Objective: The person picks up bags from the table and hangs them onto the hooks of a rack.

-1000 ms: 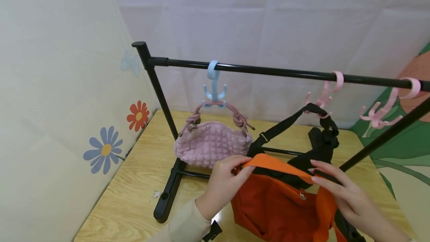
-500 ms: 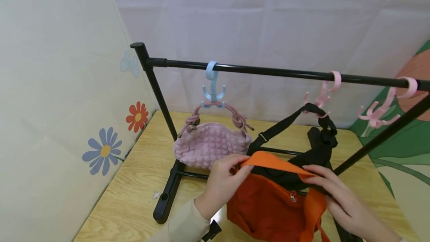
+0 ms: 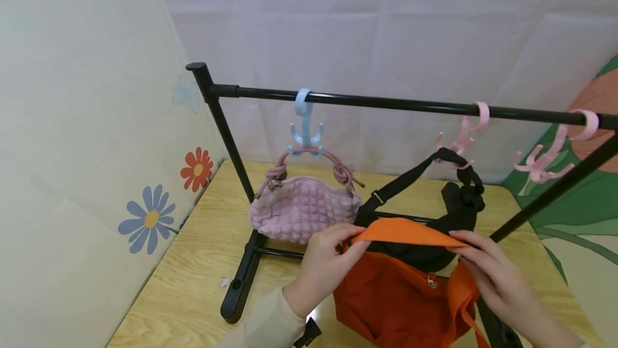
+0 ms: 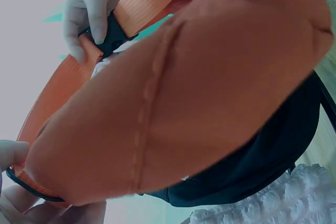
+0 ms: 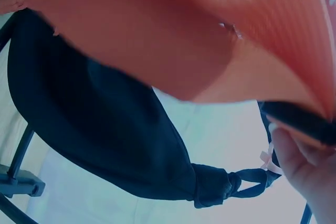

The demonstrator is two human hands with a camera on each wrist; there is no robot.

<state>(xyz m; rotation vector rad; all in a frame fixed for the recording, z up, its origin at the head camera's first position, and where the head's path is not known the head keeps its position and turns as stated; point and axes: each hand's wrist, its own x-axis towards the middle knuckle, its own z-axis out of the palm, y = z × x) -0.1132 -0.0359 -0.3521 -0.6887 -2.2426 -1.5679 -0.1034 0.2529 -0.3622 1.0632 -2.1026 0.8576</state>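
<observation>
An orange zip-top bag (image 3: 396,305) hangs from my two hands by its wide orange strap (image 3: 407,231). My left hand (image 3: 325,265) pinches the strap's left end between thumb and fingers. At the strap's other end, my right hand (image 3: 499,281) pinches it; in the left wrist view a black buckle (image 4: 113,36) sits under those fingers. Behind the orange bag, a black bag (image 3: 454,222) hangs by its strap from a pink hook (image 3: 463,139). To the left a lilac puffy bag (image 3: 304,206) hangs from a light blue hook (image 3: 305,123).
A black rack (image 3: 386,102) stands on the wooden table (image 3: 183,283), its bar crossing beyond my hands. Another pink hook (image 3: 543,163) hangs at the bar's right with nothing on it. The rack's left foot (image 3: 234,300) lies beside my left sleeve (image 3: 275,318).
The orange bag swung left and then back right, along with my right hand. The strap between my hands now lies more level and stretched. The hung bags stay where they were.
</observation>
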